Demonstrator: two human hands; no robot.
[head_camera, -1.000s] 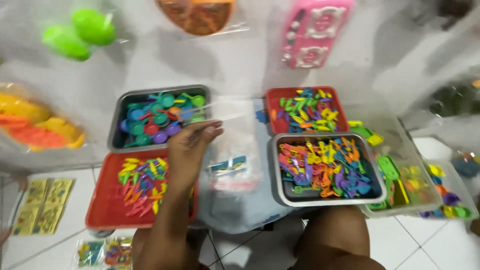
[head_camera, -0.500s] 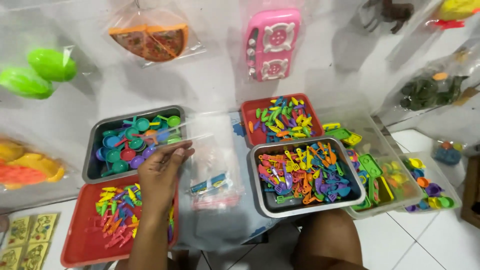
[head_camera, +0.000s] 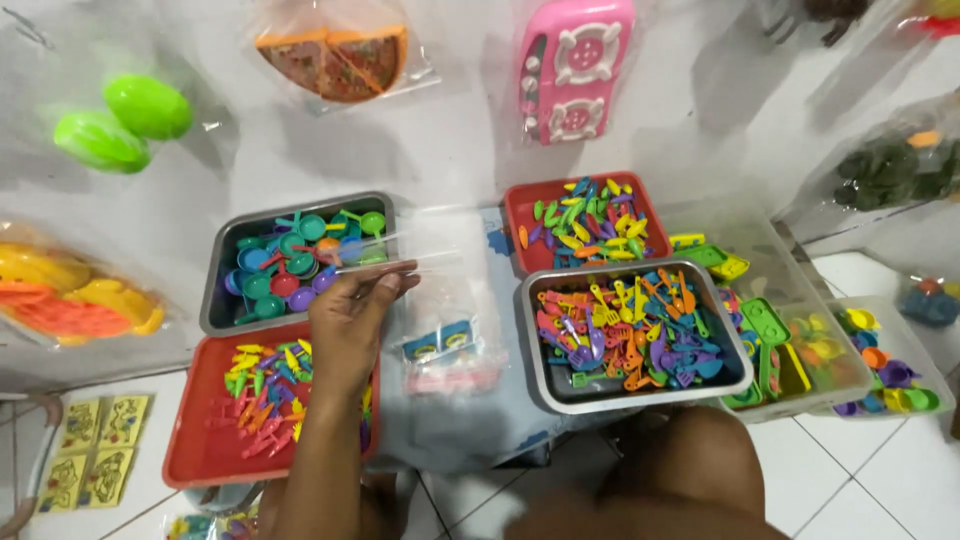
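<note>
One hand (head_camera: 352, 318) in view, the left, still at the bag (head_camera: 445, 300) as half a second back; little changed but the viewpoint. Fingertips pressed together, pinching the clear bag's top edge. Bag lying between pan tray (head_camera: 212, 300) and utensil tray (head_camera: 533, 350), few small toys inside. Right hand unseen.

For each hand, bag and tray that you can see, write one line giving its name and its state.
Left hand: pinching the clear bag's top edge.
Clear bag: held up, a few items inside.
Grey tray: full of mixed utensils.
Red tray: part filled.
Right hand: out of view.
</note>
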